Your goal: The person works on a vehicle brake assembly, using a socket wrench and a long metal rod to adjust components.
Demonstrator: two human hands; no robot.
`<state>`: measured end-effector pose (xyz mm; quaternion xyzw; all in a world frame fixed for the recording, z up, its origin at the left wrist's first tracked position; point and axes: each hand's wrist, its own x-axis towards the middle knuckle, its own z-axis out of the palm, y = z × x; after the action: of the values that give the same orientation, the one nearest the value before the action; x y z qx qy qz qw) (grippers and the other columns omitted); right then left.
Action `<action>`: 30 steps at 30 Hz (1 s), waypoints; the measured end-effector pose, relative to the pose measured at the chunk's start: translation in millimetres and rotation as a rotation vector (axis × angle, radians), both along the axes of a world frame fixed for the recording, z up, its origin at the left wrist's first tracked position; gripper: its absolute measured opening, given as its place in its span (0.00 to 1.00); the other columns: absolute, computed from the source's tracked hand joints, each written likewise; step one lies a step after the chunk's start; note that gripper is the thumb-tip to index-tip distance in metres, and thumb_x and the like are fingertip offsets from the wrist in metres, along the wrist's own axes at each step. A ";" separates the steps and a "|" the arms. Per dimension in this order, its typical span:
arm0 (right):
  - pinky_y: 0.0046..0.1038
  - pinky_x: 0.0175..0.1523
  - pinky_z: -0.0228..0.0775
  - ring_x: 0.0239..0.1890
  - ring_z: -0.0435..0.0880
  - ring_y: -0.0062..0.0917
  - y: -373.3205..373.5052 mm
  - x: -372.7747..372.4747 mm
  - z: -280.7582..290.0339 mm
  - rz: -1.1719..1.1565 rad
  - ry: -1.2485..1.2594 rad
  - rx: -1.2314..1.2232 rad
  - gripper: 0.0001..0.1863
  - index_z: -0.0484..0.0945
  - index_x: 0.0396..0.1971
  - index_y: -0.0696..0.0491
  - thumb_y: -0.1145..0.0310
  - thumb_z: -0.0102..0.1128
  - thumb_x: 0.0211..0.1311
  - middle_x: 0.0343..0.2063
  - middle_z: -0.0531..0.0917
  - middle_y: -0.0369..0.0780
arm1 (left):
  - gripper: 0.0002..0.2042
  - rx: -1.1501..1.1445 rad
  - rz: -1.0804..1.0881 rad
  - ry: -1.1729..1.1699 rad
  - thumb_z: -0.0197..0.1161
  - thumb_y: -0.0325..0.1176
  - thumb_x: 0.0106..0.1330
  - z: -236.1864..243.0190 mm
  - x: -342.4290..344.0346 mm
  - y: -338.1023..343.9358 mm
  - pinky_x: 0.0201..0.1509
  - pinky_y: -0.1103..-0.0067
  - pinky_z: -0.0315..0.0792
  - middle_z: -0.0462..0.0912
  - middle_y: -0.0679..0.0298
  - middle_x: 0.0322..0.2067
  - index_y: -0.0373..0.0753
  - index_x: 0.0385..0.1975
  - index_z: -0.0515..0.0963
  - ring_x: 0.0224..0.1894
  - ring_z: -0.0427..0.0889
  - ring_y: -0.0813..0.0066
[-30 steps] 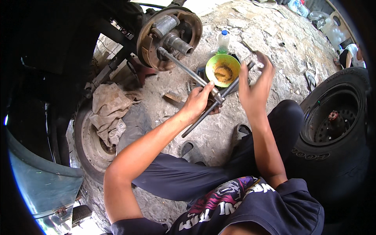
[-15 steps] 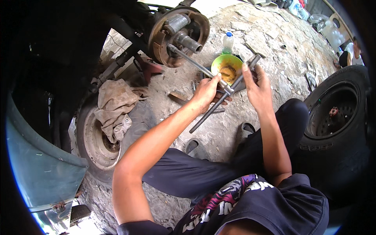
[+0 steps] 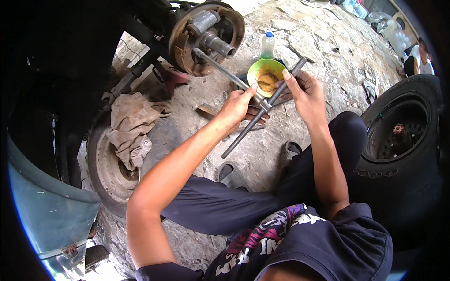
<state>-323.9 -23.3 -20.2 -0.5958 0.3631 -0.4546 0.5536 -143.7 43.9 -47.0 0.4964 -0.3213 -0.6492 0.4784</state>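
From the head view, my left hand point(image 3: 241, 107) grasps the shaft of a T-shaped wrench point(image 3: 225, 71), thumb along the top and fingers curled beneath, just short of the crossbar point(image 3: 241, 135). My right hand point(image 3: 307, 93) pinches the bar's upper end, its thumb above and fingers below. The wrench slants across the middle of the scene, its far end inside an exposed brake point(image 3: 201, 35) beside the spindle point(image 3: 220, 44); I cannot tell how firmly it seats there. Beyond the bar, a yellow-green bowl point(image 3: 253, 70) sits on rough stone ground point(image 3: 347, 51) near a blue-capped bottle point(image 3: 267, 47). At left, a crumpled rag point(image 3: 131, 122) drapes over a wheel point(image 3: 105, 164); at right, a second wheel point(image 3: 398, 154) lies beside a bent knee point(image 3: 349, 136).
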 end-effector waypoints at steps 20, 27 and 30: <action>0.51 0.74 0.37 0.72 0.51 0.46 68.1 10.2 -9.9 0.097 0.830 -0.888 0.40 0.63 0.64 0.56 0.84 0.53 0.43 0.63 0.64 0.48 | 0.27 0.088 0.175 -0.049 0.38 0.58 0.74 1.8 -5.3 -8.7 0.34 0.72 0.79 0.83 0.56 0.34 0.38 0.40 0.73 0.32 0.85 0.68; 0.51 0.73 0.41 0.65 0.60 0.49 61.0 31.3 -34.0 -0.136 0.852 -0.963 0.35 0.65 0.62 0.57 0.74 0.62 0.49 0.52 0.70 0.51 | 0.35 0.158 0.051 0.005 0.26 0.63 0.73 25.9 3.6 -16.0 0.47 0.67 0.71 0.82 0.55 0.38 0.36 0.50 0.70 0.41 0.80 0.64; 0.48 0.67 0.55 0.54 0.71 0.45 53.5 39.3 -37.4 -0.241 0.844 -1.077 0.28 0.72 0.54 0.61 0.66 0.64 0.53 0.44 0.74 0.50 | 0.34 0.161 0.000 -0.023 0.29 0.63 0.72 21.7 17.4 -13.8 0.56 0.66 0.60 0.82 0.58 0.40 0.39 0.51 0.72 0.46 0.74 0.69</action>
<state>-284.6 30.2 -57.6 -0.8690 0.3347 -0.3591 -0.0619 -126.2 30.2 -25.3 0.5406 -0.2736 -0.6671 0.4334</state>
